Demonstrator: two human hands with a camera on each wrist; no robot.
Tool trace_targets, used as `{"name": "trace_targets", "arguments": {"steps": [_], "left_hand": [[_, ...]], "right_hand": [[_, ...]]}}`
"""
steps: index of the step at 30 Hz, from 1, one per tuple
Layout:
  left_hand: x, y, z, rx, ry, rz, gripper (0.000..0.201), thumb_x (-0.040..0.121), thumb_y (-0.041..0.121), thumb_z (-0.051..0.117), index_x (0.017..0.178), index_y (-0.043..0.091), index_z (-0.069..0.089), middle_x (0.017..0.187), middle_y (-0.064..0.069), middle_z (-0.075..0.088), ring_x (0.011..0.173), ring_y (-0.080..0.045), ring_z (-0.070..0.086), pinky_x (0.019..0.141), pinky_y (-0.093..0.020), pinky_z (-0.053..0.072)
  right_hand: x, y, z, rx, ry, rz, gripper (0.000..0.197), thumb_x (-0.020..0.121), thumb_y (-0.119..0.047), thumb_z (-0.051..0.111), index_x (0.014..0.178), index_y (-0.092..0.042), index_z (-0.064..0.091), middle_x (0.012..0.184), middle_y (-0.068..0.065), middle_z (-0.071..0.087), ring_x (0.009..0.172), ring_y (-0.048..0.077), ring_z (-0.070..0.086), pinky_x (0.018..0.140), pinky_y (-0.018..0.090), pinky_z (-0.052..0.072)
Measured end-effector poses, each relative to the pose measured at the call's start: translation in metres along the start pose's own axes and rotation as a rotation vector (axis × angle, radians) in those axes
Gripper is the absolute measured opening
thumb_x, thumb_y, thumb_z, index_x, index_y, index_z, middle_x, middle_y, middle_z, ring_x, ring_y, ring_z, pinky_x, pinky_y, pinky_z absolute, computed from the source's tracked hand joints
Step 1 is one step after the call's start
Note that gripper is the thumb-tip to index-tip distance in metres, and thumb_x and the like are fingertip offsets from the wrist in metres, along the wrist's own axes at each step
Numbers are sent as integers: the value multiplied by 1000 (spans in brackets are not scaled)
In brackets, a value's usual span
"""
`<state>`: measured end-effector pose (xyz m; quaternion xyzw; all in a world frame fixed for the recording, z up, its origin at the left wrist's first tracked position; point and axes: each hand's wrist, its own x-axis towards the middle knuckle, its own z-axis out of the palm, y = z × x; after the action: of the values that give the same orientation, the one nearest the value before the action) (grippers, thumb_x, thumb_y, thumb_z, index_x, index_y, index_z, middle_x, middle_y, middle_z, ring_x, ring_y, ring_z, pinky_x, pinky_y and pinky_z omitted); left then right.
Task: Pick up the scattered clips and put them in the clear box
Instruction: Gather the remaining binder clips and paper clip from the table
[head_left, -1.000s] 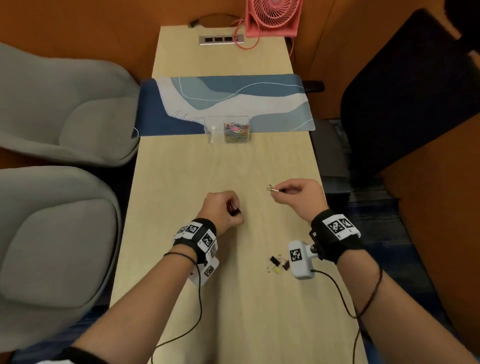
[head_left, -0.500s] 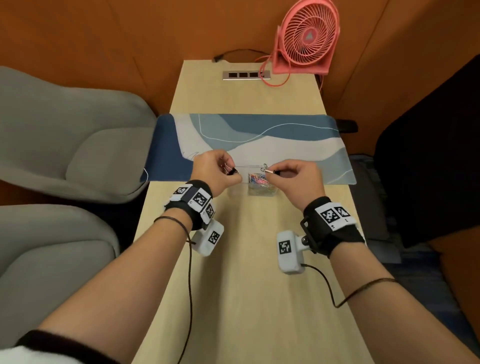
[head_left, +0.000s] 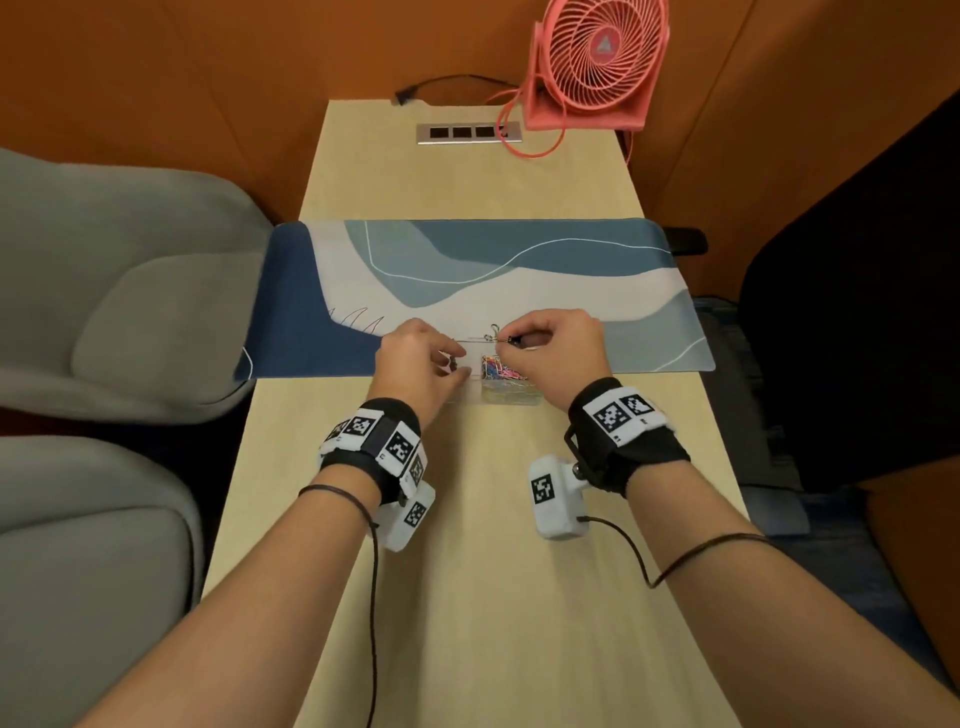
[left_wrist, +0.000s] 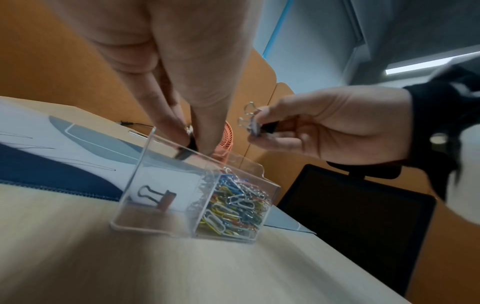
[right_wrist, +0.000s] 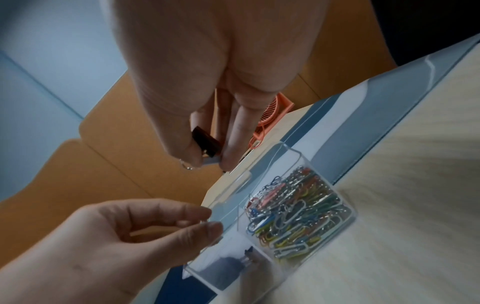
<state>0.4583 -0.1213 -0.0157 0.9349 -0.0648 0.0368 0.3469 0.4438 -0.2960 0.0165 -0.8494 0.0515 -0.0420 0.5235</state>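
The clear box (head_left: 511, 402) stands at the near edge of the desk mat. Its right compartment is full of coloured paper clips (left_wrist: 233, 205). In its left compartment lies a brown binder clip (left_wrist: 163, 198). My left hand (head_left: 460, 370) hovers over the left compartment and pinches a dark binder clip (left_wrist: 192, 142) between thumb and finger, just above the rim. Higher up, over the box's back edge, my right hand (head_left: 511, 340) pinches a black binder clip (left_wrist: 253, 123) with silver handles (head_left: 493, 332). That clip (right_wrist: 206, 142) sits between thumb and fingertips in the right wrist view.
The blue and white desk mat (head_left: 571, 280) crosses the narrow wooden table (head_left: 493, 597). A pink fan (head_left: 597, 62) and a socket panel (head_left: 467, 132) stand at the far end. Grey seats (head_left: 104, 312) lie to the left, with a black chair (head_left: 857, 312) to the right.
Both hands carried their clips from the middle of the table forward to the box. Over the last half second my left hand sank a little toward the left compartment.
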Motion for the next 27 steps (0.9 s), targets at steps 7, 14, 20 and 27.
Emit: {"name": "trace_targets", "arguments": {"steps": [7, 14, 20, 27], "left_hand": [[-21, -11, -15, -96, 120, -34, 14, 75, 15, 74, 83, 25, 69, 81, 9, 65, 70, 0, 58, 72, -20, 52], [-63, -29, -17, -125, 132, -108, 23, 74, 10, 72, 87, 28, 67, 82, 12, 62, 73, -3, 54, 65, -2, 34], [-86, -31, -18, -142, 147, -95, 30, 75, 7, 73, 99, 24, 68, 98, 6, 58, 81, -10, 53, 74, -23, 44], [-106, -15, -25, -229, 40, -46, 32, 79, 8, 71, 105, 26, 65, 90, 7, 61, 78, -6, 55, 69, -19, 42]], "right_hand": [[16, -13, 29, -436, -196, -256, 13, 70, -14, 69, 78, -21, 76, 78, -6, 68, 68, 9, 57, 71, 20, 47], [14, -20, 48, -672, -357, -270, 21, 79, -11, 60, 94, -16, 75, 97, 4, 68, 89, 23, 62, 77, 29, 50], [6, -19, 49, -691, -343, -215, 28, 86, -16, 62, 113, -18, 67, 112, 7, 65, 95, 24, 63, 85, 31, 51], [-24, -29, 16, -683, -329, -228, 28, 83, -15, 58, 108, -20, 71, 103, 3, 70, 91, 22, 64, 82, 32, 53]]}}
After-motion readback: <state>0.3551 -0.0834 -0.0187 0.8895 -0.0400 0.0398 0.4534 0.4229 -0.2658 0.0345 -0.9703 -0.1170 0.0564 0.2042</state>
